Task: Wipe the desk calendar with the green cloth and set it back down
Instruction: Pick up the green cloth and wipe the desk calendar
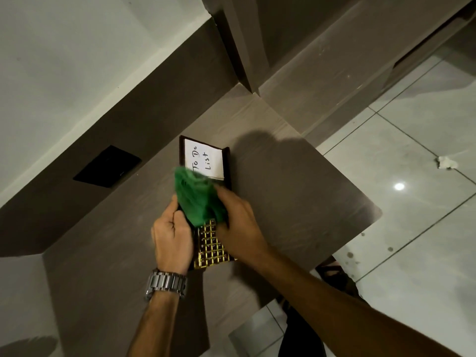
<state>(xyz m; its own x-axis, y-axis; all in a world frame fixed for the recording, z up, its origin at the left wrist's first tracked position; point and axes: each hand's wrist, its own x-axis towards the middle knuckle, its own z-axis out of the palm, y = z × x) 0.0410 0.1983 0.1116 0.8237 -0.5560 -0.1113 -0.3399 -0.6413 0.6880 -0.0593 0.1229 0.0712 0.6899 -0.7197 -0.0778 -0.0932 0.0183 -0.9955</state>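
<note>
The desk calendar (211,247) is a dark brown frame with a gold date grid at its near end and a white "To Do List" pad (204,158) at its far end. It is over the grey-brown desk (296,202). My left hand (172,240), with a metal watch on the wrist, grips the calendar's left edge. My right hand (238,225) presses the crumpled green cloth (195,197) onto the middle of the calendar. The cloth is blurred and hides the frame's middle part.
A black rectangular panel (107,166) sits in the raised back ledge to the left. The desk's right edge drops to a glossy tiled floor (412,150), where a crumpled white scrap (447,162) lies. A white wall (64,60) rises behind the ledge.
</note>
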